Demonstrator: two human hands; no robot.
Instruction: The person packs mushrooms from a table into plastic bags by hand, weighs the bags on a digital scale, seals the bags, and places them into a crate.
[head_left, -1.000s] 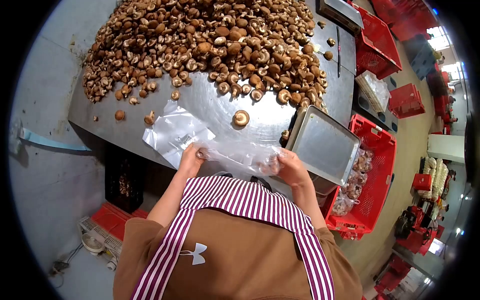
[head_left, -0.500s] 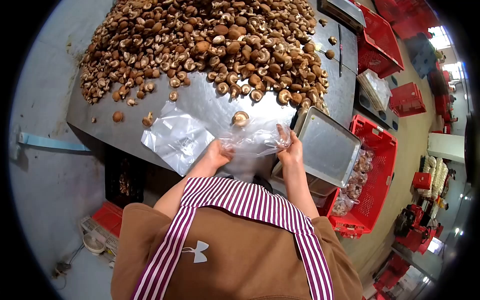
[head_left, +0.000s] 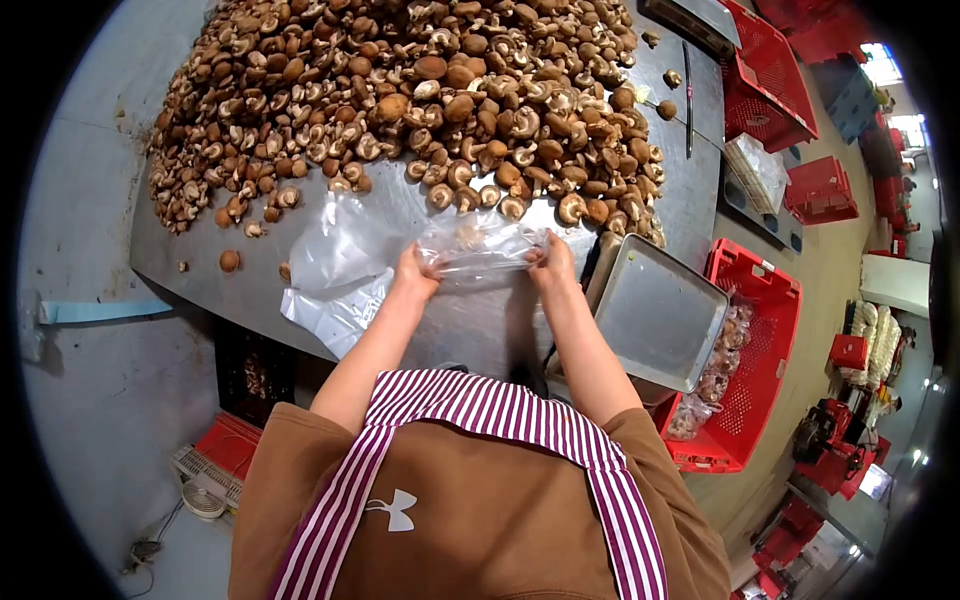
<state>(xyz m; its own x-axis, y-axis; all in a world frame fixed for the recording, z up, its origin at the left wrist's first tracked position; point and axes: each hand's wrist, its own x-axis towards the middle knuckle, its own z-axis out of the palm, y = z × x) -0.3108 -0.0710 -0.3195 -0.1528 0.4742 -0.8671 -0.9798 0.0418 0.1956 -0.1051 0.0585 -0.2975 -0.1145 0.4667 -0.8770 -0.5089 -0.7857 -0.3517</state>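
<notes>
Between my two hands a clear plastic bag (head_left: 480,252) is stretched out, just short of the mushroom pile. My left hand (head_left: 417,272) pinches its left side, and my right hand (head_left: 550,262) grips the right side. Through the film a mushroom on the table shows faintly. A stack of flat plastic bags (head_left: 338,265) lies on the metal table (head_left: 460,335) beside my left hand. The large heap of brown shiitake mushrooms (head_left: 400,105) spreads over the far part of the table.
Right of my hands sits a shallow metal tray (head_left: 660,310). Past it stands a red crate (head_left: 770,355) holding bagged mushrooms (head_left: 722,350). More red crates (head_left: 770,90) are at the far right. A few loose mushrooms (head_left: 229,261) lie near the table's left edge.
Both hands have moved forward with the clear bag, away from my body and towards the mushroom pile. The bag now covers the loose mushroom that lay in front of it.
</notes>
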